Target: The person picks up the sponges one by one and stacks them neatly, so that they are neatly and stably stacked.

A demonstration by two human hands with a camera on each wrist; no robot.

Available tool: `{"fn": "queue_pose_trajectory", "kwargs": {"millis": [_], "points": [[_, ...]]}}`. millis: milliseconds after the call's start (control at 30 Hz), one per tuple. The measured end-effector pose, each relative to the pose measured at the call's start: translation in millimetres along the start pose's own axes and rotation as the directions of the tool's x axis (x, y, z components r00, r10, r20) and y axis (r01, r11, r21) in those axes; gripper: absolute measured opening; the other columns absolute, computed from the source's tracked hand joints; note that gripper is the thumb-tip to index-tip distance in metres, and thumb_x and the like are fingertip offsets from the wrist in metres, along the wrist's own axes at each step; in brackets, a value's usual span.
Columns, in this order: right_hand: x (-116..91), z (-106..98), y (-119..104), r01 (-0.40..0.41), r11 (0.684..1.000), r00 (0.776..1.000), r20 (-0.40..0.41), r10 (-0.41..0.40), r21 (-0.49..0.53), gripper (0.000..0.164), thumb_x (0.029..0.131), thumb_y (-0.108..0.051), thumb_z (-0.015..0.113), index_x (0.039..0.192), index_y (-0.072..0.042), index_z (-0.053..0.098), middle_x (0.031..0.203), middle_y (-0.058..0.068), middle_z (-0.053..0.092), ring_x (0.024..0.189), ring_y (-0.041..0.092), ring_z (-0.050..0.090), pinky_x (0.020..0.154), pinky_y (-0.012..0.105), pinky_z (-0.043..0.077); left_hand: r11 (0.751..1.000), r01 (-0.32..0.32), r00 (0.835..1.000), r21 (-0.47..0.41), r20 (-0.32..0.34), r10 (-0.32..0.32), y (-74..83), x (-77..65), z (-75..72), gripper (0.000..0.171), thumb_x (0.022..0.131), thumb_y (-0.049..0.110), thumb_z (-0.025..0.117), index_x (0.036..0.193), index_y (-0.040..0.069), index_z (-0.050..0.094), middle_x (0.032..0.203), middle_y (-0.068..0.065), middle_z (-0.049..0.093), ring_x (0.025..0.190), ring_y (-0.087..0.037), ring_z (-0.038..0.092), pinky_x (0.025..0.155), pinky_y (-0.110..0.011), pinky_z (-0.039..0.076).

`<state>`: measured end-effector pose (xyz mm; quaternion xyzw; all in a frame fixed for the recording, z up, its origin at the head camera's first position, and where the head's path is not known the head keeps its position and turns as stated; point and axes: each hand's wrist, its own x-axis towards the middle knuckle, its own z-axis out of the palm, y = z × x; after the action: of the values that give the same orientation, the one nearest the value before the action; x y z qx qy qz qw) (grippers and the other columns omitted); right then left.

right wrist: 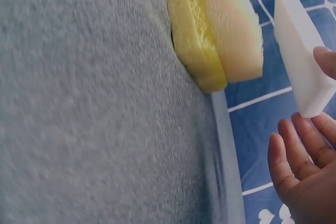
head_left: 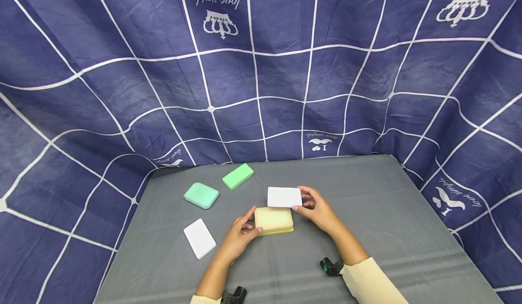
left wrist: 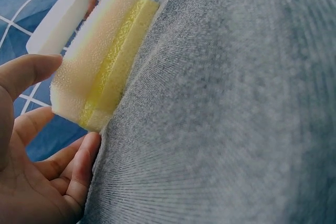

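A thick sponge lies on the grey cloth, cream on top with a yellow layer beneath. My left hand holds its left end, the thumb at the near corner and the index finger at the far one. In the left wrist view the sponge's yellow side shows. My right hand pinches the right end of a white block by its edges. That block hangs above the sponge's far edge; a gap separates the two in the right wrist view, where the white block is tilted.
Left of the hands, a second white block lies flat on the grey table cover. Farther back are a teal rounded sponge and a green rectangular block. A blue curtain with white lines stands behind the table.
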<state>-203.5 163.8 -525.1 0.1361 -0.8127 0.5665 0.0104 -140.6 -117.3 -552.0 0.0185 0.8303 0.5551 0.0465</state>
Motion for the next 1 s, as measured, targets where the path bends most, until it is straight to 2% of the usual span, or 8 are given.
{"fn": "queue_pose_trajectory", "kwargs": {"millis": [233, 467, 600, 800, 1000], "points": [[-8, 4, 1, 0.039, 0.999, 0.999, 0.021, -0.04, 0.028, 0.066, 0.083, -0.014, 0.083, 0.142, -0.006, 0.054, 0.135, 0.016, 0.058, 0.119, 0.027, 0.059, 0.09, 0.031, 0.056, 1.0, 0.007, 1.0, -0.009, 0.016, -0.007, 0.2, 0.6, 0.4, 0.07, 0.089, 0.035, 0.076, 0.152, 0.027, 0.047, 0.137, -0.008, 0.056, 0.103, -0.016, 0.054, 0.084, -0.024, 0.046], [-14, 12, 3, 0.071, 0.997, 0.997, 0.042, -0.072, 0.031, 0.066, 0.083, -0.013, 0.084, 0.141, -0.005, 0.054, 0.137, 0.014, 0.059, 0.119, 0.022, 0.06, 0.091, 0.038, 0.056, 0.999, 0.02, 1.0, -0.032, 0.009, -0.02, 0.5, 1.6, 1.2, 0.069, 0.088, 0.034, 0.077, 0.151, 0.026, 0.049, 0.136, -0.008, 0.056, 0.104, -0.017, 0.054, 0.085, -0.023, 0.047], [-17, 17, 4, 0.077, 0.997, 0.996, 0.051, -0.078, 0.028, 0.066, 0.082, -0.012, 0.084, 0.14, -0.004, 0.054, 0.135, 0.013, 0.06, 0.119, 0.024, 0.06, 0.091, 0.037, 0.056, 0.999, 0.018, 1.0, -0.034, 0.01, -0.017, -0.1, 1.7, 1.2, 0.069, 0.088, 0.033, 0.078, 0.151, 0.025, 0.049, 0.136, -0.009, 0.056, 0.104, -0.018, 0.055, 0.085, -0.024, 0.048], [-23, 23, 4, 0.084, 0.996, 0.995, 0.053, -0.085, 0.019, 0.065, 0.082, -0.011, 0.084, 0.139, -0.001, 0.055, 0.133, 0.015, 0.061, 0.116, 0.017, 0.06, 0.09, 0.034, 0.056, 1.0, 0.002, 1.0, -0.029, 0.015, -0.001, -1.3, 2.1, 1.1, 0.069, 0.089, 0.033, 0.077, 0.152, 0.022, 0.049, 0.136, -0.01, 0.056, 0.105, -0.018, 0.055, 0.084, -0.024, 0.048], [-28, 29, 4, 0.099, 0.995, 0.994, 0.051, -0.098, -0.024, 0.063, 0.083, -0.015, 0.084, 0.139, -0.004, 0.056, 0.134, 0.012, 0.061, 0.12, 0.023, 0.061, 0.094, 0.036, 0.054, 0.999, -0.011, 1.0, -0.031, 0.002, 0.011, -1.9, 0.0, 0.8, 0.067, 0.089, 0.032, 0.077, 0.15, 0.023, 0.051, 0.135, -0.01, 0.058, 0.103, -0.018, 0.057, 0.083, -0.023, 0.049]]}}
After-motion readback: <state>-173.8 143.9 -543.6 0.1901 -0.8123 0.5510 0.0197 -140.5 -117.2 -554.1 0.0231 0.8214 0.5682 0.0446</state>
